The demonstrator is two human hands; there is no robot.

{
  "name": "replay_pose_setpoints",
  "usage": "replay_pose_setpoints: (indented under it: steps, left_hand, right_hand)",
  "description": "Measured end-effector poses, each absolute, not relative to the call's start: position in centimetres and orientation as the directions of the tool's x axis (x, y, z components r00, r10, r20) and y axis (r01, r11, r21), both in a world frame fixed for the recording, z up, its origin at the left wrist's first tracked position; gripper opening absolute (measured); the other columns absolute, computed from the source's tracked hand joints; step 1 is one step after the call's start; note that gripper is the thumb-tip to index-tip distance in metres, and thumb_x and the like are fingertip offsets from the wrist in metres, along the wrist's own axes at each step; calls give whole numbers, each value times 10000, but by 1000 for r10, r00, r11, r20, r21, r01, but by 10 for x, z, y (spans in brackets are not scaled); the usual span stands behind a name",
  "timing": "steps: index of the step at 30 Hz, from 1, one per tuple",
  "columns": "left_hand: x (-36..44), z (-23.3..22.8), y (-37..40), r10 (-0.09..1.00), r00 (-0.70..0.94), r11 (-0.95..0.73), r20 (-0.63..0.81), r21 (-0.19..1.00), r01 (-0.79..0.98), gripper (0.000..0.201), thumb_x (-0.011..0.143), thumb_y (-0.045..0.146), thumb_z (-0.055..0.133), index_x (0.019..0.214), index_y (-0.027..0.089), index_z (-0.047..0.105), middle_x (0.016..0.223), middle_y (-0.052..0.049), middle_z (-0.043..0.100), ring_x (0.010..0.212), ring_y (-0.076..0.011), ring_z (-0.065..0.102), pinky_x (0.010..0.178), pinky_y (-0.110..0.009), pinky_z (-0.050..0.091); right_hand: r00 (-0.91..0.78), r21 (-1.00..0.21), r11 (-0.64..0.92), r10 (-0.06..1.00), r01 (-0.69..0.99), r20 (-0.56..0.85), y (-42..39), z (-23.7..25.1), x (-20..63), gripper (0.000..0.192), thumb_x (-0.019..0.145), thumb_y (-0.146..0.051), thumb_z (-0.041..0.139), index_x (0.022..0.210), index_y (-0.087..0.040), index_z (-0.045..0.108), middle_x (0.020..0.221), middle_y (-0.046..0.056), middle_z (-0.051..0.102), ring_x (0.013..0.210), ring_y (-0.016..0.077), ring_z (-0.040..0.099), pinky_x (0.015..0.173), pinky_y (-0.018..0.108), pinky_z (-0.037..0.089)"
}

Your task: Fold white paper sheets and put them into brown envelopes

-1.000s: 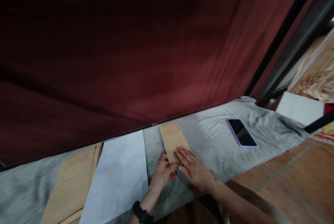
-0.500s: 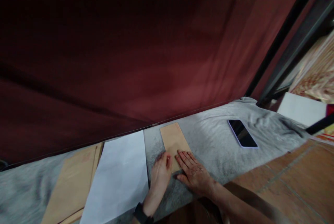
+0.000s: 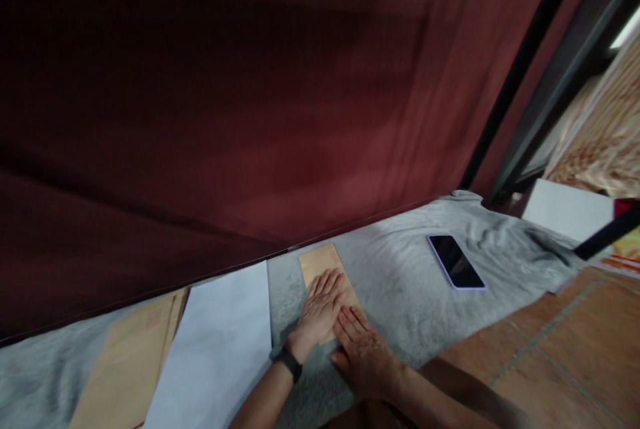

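A small brown paper envelope [image 3: 320, 260] lies flat on the grey cloth, its far end uncovered. My left hand [image 3: 323, 306], with a dark band at the wrist, rests flat across the envelope's middle, fingers stretched out. Beside it my right hand [image 3: 367, 352] lies palm down over the envelope's near right edge, fingers extended and close together. The two hands touch or nearly touch. Both cover the near part of the envelope. Left of them is a stack of white paper [image 3: 215, 342], and beyond that are larger brown envelopes [image 3: 127, 359].
A phone [image 3: 456, 262] in a light purple case lies on the grey cloth [image 3: 400, 282] to the right. A dark red curtain [image 3: 300, 116] hangs directly behind. Brown floor tiles [image 3: 540, 342] show at lower right, with a white box-like object [image 3: 567, 209] beyond.
My left hand has uncurled from the envelope's left edge and moved onto its middle, now flat. The right hand stays flat near the envelope's right edge. The view has shifted slightly.
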State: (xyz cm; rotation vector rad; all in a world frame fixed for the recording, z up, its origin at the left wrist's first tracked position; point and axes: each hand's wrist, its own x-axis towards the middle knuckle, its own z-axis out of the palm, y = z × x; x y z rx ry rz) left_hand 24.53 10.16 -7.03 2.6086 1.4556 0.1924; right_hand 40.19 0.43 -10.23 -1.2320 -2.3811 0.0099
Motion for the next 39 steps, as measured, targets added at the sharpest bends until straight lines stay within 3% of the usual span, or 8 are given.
replay_pose_setpoints:
  steps: [6,12,19,23,29,32,35,39]
  left_hand:
    - [264,-66,154,882,467,-472,67,108,875,579,1052,337,265,1591,147,354,1674,-100,328,1566,-208,254,1284,-436,204]
    - [267,-67,183,928,367,-372,61,99,923,626,1045,386,239,1586,91,349,1656,-142,356,1553,-252,288,1279,-443,191]
    - [263,-69,171,924,380,-383,44,72,921,593,1046,331,237,1597,147,353,1666,-83,343,1564,-242,259,1283,-462,185]
    - [257,-69,141,905,425,-425,15,63,903,570,1056,323,271,1609,201,331,1672,-53,331,1566,-235,252,1281,-483,210]
    - [247,-73,88,872,487,-489,49,81,868,549,1078,349,269,1621,265,285,1670,-25,339,1571,-227,238,1273,-506,241]
    - [246,-74,66,875,480,-484,65,92,870,543,1082,352,265,1620,276,285,1666,-22,348,1565,-225,258,1271,-502,250]
    - [246,-74,47,872,484,-489,71,85,868,543,1079,333,279,1619,274,286,1666,-28,343,1564,-233,262,1261,-505,280]
    - [249,-79,20,867,484,-494,119,89,865,567,1066,357,342,1623,275,275,1673,-42,324,1568,-255,246,1258,-525,294]
  right_hand:
    - [-516,-221,605,781,764,352,4,-92,406,686,986,-374,579,1587,-119,369,1622,129,406,1502,258,391,1270,397,291]
    - [-504,-234,608,775,759,382,5,-96,404,702,1005,-505,545,1570,-113,405,1625,140,391,1499,260,396,1276,372,265]
    - [-557,-372,591,804,716,208,13,-87,413,694,992,-488,571,1576,-148,410,1643,148,337,1520,274,359,1267,410,285]
    - [-656,-493,597,752,633,69,29,-76,432,619,982,-424,590,1550,-213,464,1615,111,407,1497,247,402,1244,405,325]
    - [-728,-577,604,685,550,23,36,-68,450,563,967,-371,594,1517,-286,508,1561,64,497,1466,218,451,1227,415,341]
    - [-748,-620,615,661,487,68,31,-61,453,455,952,-337,603,1406,-378,620,1457,-15,621,1388,195,548,1189,408,390]
    - [-719,-731,542,688,414,102,29,-50,459,279,965,-360,577,1161,-355,776,1162,-34,785,1146,198,705,1030,355,520]
    - [-559,-881,288,828,376,32,39,-34,469,427,1023,-457,445,935,-248,807,827,0,782,779,200,733,731,299,567]
